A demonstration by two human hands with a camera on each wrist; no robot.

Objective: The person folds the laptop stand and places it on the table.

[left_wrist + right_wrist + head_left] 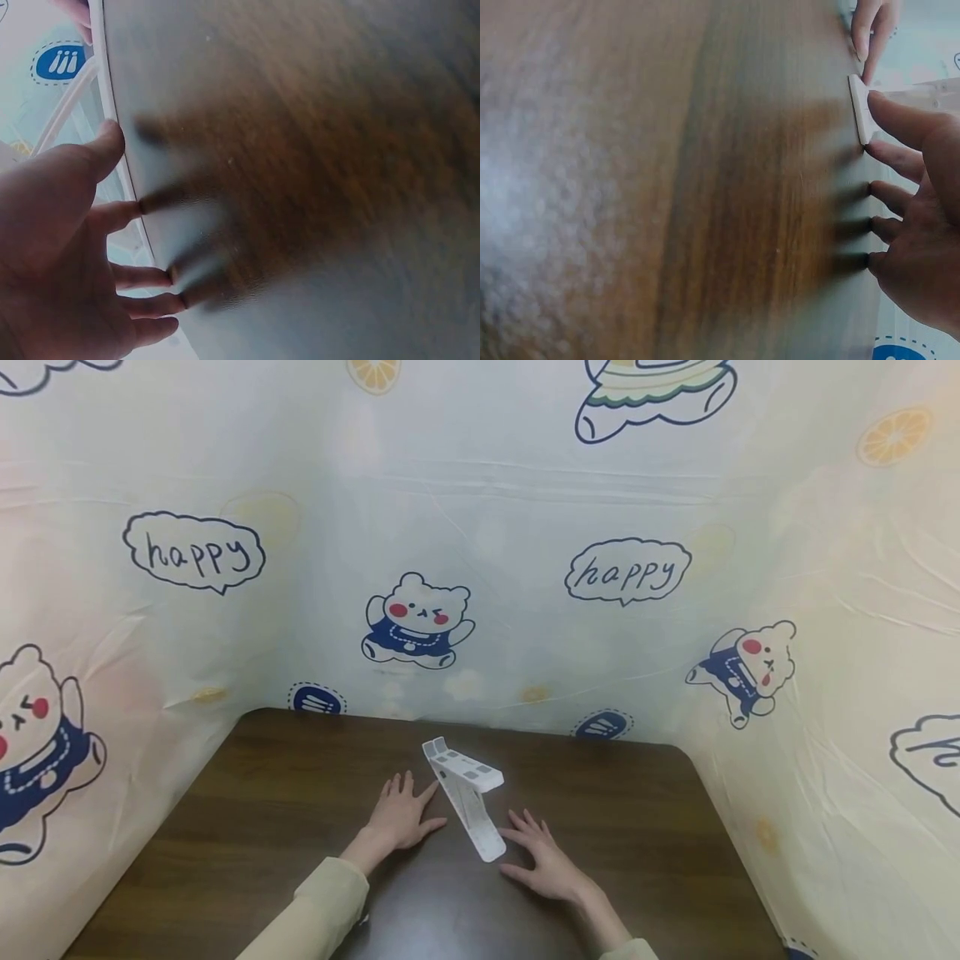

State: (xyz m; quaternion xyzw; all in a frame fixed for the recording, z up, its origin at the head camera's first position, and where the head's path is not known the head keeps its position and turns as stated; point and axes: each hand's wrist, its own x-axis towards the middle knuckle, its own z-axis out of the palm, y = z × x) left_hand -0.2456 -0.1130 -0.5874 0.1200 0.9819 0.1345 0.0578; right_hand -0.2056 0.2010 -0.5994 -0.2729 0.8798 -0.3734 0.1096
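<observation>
A white folding stand [486,842] with grey pads on its upper arm stands on the brown table, propped open in a slanted V. On its left, my left hand [401,814] rests with fingers spread and fingertips on the tabletop, the index finger close by the stand's side. My right hand [547,862] lies to the right of the base, fingers apart, thumb and index right at the base's near end. In the right wrist view the base's edge [860,109] shows beside the right thumb. Neither hand grips anything.
The dark wood table [247,852] has rounded far corners. A pale curtain [510,502] printed with bears, orange slices and "happy" bubbles hangs behind it and along both sides. Light glares off the near middle of the tabletop.
</observation>
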